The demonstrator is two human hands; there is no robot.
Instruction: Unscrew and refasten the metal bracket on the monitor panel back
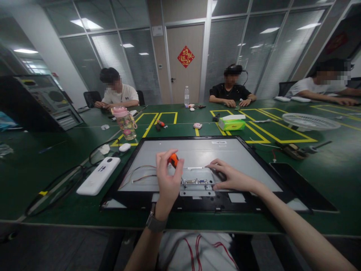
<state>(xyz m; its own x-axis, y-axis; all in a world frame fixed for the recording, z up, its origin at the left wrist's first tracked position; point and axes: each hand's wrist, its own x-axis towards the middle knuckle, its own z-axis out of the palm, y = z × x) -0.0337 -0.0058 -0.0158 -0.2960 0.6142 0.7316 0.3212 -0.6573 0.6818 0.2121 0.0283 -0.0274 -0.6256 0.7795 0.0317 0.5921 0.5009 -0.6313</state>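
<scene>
A flat monitor panel [239,160] with a black frame lies back side up on the green table before me. My left hand [168,178] grips an orange and black screwdriver [174,160], its shaft pointing down at the left end of a metal bracket [197,192]. Video ports [196,181] show in the middle of that bracket. My right hand [232,177] rests at the bracket's right side, thumb and fingers apart around its edge, steadying nothing I can see lifted. Thin coloured wires [141,173] run over the panel to the left of my left hand.
Left of the panel lie a white power bank [98,177], black cables [60,184] and a flowered drink bottle [125,124]. A dark phone-like slab [301,184] sits to the right. Farther back are a green tissue pack [231,123], a round white grille [310,121] and several seated people.
</scene>
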